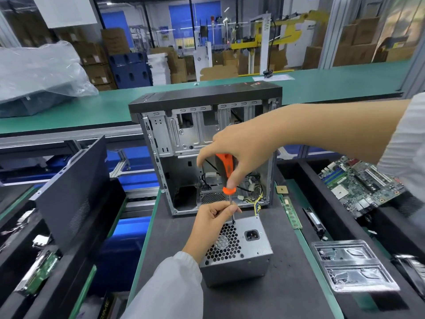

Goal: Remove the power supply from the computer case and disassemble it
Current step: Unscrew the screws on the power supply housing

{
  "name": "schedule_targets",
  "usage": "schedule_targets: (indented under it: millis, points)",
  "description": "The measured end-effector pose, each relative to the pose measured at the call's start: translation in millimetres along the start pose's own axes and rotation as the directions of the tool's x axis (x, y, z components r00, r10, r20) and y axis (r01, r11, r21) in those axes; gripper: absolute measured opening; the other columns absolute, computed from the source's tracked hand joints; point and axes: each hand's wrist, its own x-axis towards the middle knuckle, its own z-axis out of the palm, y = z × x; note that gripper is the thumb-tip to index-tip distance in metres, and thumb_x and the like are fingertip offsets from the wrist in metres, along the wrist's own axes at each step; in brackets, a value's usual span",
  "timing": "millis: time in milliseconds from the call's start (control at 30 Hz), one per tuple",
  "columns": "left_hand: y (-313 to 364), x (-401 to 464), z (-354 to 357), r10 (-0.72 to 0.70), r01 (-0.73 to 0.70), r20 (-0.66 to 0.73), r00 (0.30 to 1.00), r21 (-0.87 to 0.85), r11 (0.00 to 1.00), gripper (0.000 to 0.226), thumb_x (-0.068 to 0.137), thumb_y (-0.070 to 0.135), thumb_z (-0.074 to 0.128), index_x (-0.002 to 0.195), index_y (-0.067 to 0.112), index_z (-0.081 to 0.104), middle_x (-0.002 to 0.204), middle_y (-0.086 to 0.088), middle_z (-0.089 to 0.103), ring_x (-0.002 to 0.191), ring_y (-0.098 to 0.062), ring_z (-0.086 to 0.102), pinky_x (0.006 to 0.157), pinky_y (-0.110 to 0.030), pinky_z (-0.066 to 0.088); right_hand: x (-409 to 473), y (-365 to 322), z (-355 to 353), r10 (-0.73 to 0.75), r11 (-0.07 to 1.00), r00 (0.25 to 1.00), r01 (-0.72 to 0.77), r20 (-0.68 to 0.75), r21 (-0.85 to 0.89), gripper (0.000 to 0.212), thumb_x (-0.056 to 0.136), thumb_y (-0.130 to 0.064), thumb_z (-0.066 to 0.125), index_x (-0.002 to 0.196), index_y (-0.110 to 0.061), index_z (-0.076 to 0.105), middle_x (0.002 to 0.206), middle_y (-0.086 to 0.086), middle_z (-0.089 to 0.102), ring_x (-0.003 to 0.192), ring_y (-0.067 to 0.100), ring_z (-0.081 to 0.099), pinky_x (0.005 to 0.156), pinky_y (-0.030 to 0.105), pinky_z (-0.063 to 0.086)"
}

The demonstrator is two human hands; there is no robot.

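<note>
Power supply (239,247) out of computer case (204,143), on near table (287,291). Right hand (239,146) grips screwdriver (226,173); left hand (213,217) pinches its shaft. Risk: tip slips, stripping screw.

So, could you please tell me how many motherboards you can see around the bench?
1: a green motherboard lies tilted in the black bin at the right, beyond the open computer case. Other boards may be hidden in the left-hand bins.

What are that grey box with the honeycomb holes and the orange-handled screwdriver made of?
Grey power supply box: looks like bare sheet metal, with a dull silvery sheen, folded edges and a punched honeycomb grille. Orange-handled screwdriver: the handle seems to be moulded orange plastic with a darker, possibly rubbery grip; the thin shaft looks like steel.
</note>
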Motion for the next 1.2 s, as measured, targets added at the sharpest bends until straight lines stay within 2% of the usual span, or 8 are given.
schedule_targets:
  millis: [133,267,367,467,600,700,900,1200]
  points:
    - [0,1,1,0.018,-0.018,0.007,1.0,-0.014,1.0,0.021,0.096,0.028,0.061,0.083,0.022,0.076,0.061,0.02,0.061,0.059,0.008,0.05,0.067,-0.006,0.039,7,-7,7,0.192,0.939,0.965,-0.234,-0.181,-0.252,0.067,0.084,-0.074,0.032,0.077,-0.01,0.049,0.069,0.004,0.049,0.058,0.018,0.053,0.049,0.03,0.041]
    - [-1,2,0,0.024,-0.024,0.01,1.0,0.006,1.0,0.019,0.096,0.026,0.06,0.086,0.027,0.076,0.078,0.006,0.07,0.075,-0.006,0.058,0.072,-0.013,0.044,6,0,4,0.099,0.991,0.994,-0.103,-0.045,-0.089,0.015,0.096,-0.03,0.052,0.106,-0.02,0.046,0.089,0.006,0.054,0.073,0.022,0.056,0.062,0.039,0.048]
    - [-1,2,0,0.027,-0.027,0.011,1.0,0.019,0.999,0.02,0.096,0.026,0.061,0.083,0.027,0.075,0.07,-0.009,0.06,0.067,-0.01,0.047,0.065,-0.016,0.038,-1,4,-2,0.066,0.988,0.998,-0.068,0.019,0.141,0.033,0.088,-0.034,0.065,0.113,-0.028,0.045,0.094,0.005,0.058,0.072,0.021,0.067,0.072,0.041,0.055]
    - [-1,2,2,0.019,-0.019,0.011,1.0,0.011,1.0,0.016,0.095,0.025,0.063,0.086,0.026,0.076,0.065,0.011,0.062,0.064,0.002,0.05,0.066,-0.008,0.039,1,-1,5,0.141,0.979,0.99,-0.139,-0.004,0.148,0.043,0.088,-0.052,0.058,0.106,-0.015,0.047,0.07,0.005,0.065,0.048,0.015,0.066,0.061,0.032,0.057]
    - [-6,2,-10,0.014,-0.011,-0.017,1.0,0.167,0.986,0.012,0.087,0.025,0.073,0.098,0.03,0.075,0.058,0.012,0.04,0.054,-0.003,0.032,0.06,-0.011,0.034,1,4,10,0.131,0.975,0.991,-0.122,-0.033,0.188,0.021,0.094,-0.032,0.057,0.103,-0.014,0.051,0.071,0.002,0.067,0.055,0.015,0.067,0.063,0.029,0.053]
    - [-5,6,-26,-0.007,-0.028,0.098,0.995,0.351,0.936,0.026,0.083,0.027,0.077,0.108,0.028,0.073,0.08,-0.007,0.055,0.063,-0.008,0.041,0.064,-0.02,0.04,-4,9,11,0.111,0.96,0.994,-0.104,-0.012,0.261,0.019,0.091,-0.016,0.06,0.108,-0.02,0.052,0.08,-0.003,0.064,0.064,0.016,0.067,0.061,0.025,0.049]
    - [7,14,-20,-0.014,-0.093,0.226,0.974,0.458,0.884,0.014,0.083,0.021,0.077,0.096,0.017,0.079,0.077,0.003,0.056,0.07,-0.012,0.048,0.067,-0.029,0.043,-14,9,9,0.069,0.956,0.997,-0.055,-0.038,0.289,0.03,0.085,-0.006,0.065,0.107,-0.025,0.058,0.105,-0.004,0.057,0.076,0.018,0.062,0.063,0.028,0.048]
    - [3,8,-19,0.091,-0.161,0.162,0.983,0.497,0.853,0.005,0.087,0.013,0.071,0.085,0.017,0.072,0.076,0.009,0.059,0.066,0.002,0.051,0.064,-0.011,0.041,-34,17,18,0.138,0.918,0.984,-0.083,-0.116,0.387,0.023,0.087,-0.018,0.066,0.101,-0.031,0.054,0.087,-0.015,0.056,0.067,0.015,0.065,0.062,0.025,0.046]
